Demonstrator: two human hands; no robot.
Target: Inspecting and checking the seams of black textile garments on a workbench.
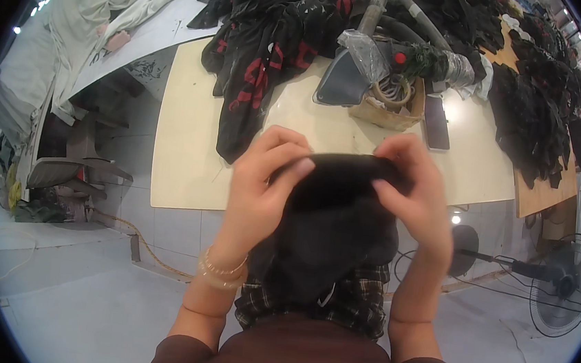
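Observation:
A piece of black cloth [334, 234] hangs over my lap, held up by its top edge between both hands. At its upper left corner, my left hand [274, 170] pinches the edge with thumb and fingers. My right hand [411, 185], slightly blurred, grips the upper right corner the same way. The cloth sags dark between them, and whether it is a finished garment or a cut panel I cannot tell. Just beyond my hands is the near edge of a pale yellow table [194, 138].
Black garments with red print [259, 68] are heaped at the back. A cardboard box [389, 114] with a tape roll stands by a grey machine part [344, 82], beside a dark phone [437, 124]. A fan [564, 281] is at right, a chair [74, 166] at left.

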